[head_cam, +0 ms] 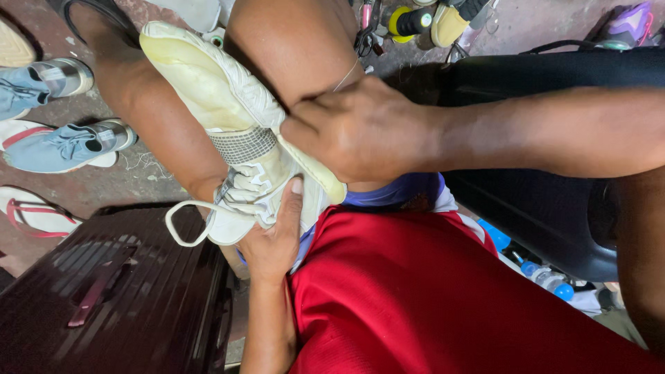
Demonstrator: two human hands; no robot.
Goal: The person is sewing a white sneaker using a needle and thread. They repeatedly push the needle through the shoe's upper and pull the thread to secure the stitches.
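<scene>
Clearly, the white mesh-and-leather sneaker with a yellowed rubber sole (pixel 235 118) lies sole-up between the person's bare knees, above the red shirt (pixel 429 298). A slip looks the likeliest trouble: the sole edge could spring free if the pinching fingers loosen. The right hand (pixel 360 128) comes in from the right edge, knuckles up, fingers curled tight on the sole's edge near the heel. The left hand (pixel 273 235) reaches up from below, thumb pressed flat against the laced upper, cupping it.
</scene>
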